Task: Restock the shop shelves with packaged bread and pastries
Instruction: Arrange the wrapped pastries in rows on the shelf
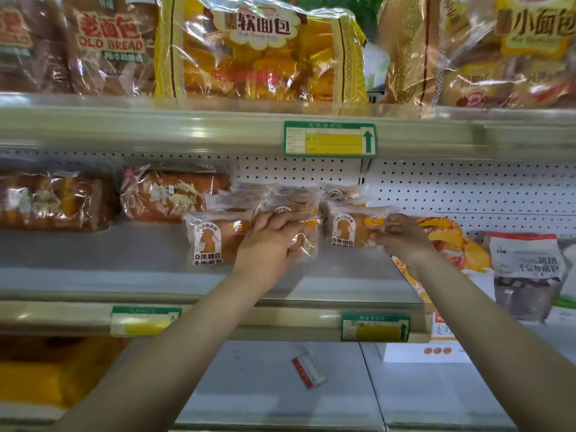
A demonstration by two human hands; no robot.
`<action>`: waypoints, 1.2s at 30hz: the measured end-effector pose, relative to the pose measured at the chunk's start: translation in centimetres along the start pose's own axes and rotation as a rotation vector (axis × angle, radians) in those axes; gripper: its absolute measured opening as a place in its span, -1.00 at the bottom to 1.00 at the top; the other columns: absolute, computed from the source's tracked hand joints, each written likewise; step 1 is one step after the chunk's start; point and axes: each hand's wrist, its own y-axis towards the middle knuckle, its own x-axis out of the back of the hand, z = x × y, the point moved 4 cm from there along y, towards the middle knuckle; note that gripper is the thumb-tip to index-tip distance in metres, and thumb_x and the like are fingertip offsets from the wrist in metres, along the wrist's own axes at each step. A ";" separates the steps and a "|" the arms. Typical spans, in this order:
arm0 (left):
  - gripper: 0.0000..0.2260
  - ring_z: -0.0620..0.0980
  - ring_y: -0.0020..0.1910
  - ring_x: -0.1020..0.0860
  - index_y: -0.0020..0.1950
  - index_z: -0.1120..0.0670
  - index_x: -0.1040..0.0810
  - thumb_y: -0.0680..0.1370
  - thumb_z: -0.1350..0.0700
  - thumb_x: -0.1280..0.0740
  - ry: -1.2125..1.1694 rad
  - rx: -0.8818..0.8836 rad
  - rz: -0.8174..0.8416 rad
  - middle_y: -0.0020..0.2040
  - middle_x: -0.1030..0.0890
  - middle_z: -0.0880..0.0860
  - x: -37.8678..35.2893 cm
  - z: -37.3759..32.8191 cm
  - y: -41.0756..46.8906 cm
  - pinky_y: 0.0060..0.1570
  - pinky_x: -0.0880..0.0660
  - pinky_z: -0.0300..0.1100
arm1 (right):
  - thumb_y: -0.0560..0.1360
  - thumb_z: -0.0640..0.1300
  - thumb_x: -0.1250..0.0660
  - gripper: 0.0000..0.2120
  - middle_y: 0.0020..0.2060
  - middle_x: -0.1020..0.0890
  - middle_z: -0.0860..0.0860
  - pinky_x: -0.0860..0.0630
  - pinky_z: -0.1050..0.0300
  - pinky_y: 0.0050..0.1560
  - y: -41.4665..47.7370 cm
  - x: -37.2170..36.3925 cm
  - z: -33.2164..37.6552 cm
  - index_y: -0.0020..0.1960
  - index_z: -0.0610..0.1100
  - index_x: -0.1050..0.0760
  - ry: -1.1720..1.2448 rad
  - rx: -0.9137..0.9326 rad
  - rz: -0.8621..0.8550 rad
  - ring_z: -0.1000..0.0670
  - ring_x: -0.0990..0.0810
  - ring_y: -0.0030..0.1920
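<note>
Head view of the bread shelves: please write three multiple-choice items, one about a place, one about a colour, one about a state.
1. Where does the red-and-white tag lie? A) bottom shelf B) top shelf C) inside a bag
2. The arrow on the upper price label is: A) red B) green C) blue
3. The right hand is: A) hanging idle B) pinching a bread packet C) pressing a wall

Key: 1A, it lies flat there; 2B, green beside the yellow field; 3B, its fingers curl on the packet's edge.
</note>
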 end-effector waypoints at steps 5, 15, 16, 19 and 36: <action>-0.67 0.12 0.38 -0.33 0.23 0.05 -0.61 0.48 0.21 -0.43 -0.019 -0.015 -0.066 0.40 -0.47 -0.06 -0.3 0.3 -0.1 0.28 -0.40 0.03 | 0.45 -0.42 -0.41 -0.74 -0.21 -0.55 -0.14 -0.41 0.10 -0.08 1.7 -0.6 -0.4 0.07 -0.26 -0.43 0.002 0.032 0.043 -0.07 -0.53 -0.15; -0.71 -0.01 0.16 -0.32 -0.11 0.04 -0.63 0.27 0.32 -0.56 -0.019 -0.031 -0.232 0.14 -0.62 -0.03 -0.7 0.7 -0.1 -0.02 -0.54 0.03 | 0.47 -0.36 -0.41 -0.69 0.00 -0.57 -0.15 -0.49 0.08 -0.05 3.4 -1.9 -1.4 0.12 -0.15 -0.40 0.049 0.023 0.066 -0.12 -0.56 0.03; -0.71 -0.01 0.16 -0.32 -0.11 0.04 -0.63 0.28 0.32 -0.55 -0.021 -0.035 -0.234 0.15 -0.62 -0.02 -0.6 0.7 -0.2 -0.01 -0.53 0.04 | 0.48 -0.35 -0.40 -0.68 0.03 -0.57 -0.14 -0.50 0.05 0.04 3.2 -2.0 -1.4 0.15 -0.13 -0.40 0.063 0.013 0.073 -0.10 -0.57 0.05; -0.76 0.01 0.22 -0.34 -0.09 0.03 -0.62 0.35 0.31 -0.50 -0.026 -0.017 -0.206 0.22 -0.59 -0.05 -0.5 0.5 -0.3 0.09 -0.50 0.06 | 0.49 -0.37 -0.36 -0.67 0.00 -0.60 -0.10 -0.48 0.07 0.09 3.1 -1.9 -1.6 0.18 -0.12 -0.41 0.101 -0.019 0.086 -0.07 -0.57 0.01; -0.72 -0.06 -0.06 -0.50 0.21 0.00 -0.63 0.54 0.22 -0.40 -0.446 0.229 -0.218 0.01 -0.60 -0.08 3.7 -1.5 -3.4 0.02 -0.39 -0.28 | 0.53 -0.05 -0.42 -0.36 0.48 -0.37 -0.05 -0.25 0.17 0.35 -2.9 0.8 0.8 0.53 -0.14 -0.27 -0.229 0.219 0.052 -0.05 -0.32 0.48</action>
